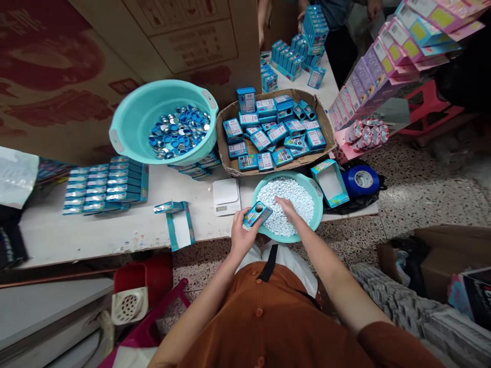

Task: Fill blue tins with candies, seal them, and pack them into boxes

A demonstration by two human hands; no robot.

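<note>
A small blue box with a round hole in its top [258,213] is held in my left hand [243,232], tilted over the near-left rim of a turquoise basin [319,207]. Small white pellets [286,225] fill much of that basin. My right hand [287,208] is down at the pellets, fingers bent together and partly hidden; it seems to grip some of them. Just behind the basin stands a cut-down cardboard carton [245,173] heaped with similar blue boxes [276,133]. To the left lies a white digital scale [226,197].
A larger turquoise basin [130,112] holds blue and silver caps [180,133]. Stacked blue boxes [105,186] and an open display box [180,225] are on the left. Another display box [330,183] and blue tape roll [360,179] sit right. A co-worker's hand [302,18] is at the back.
</note>
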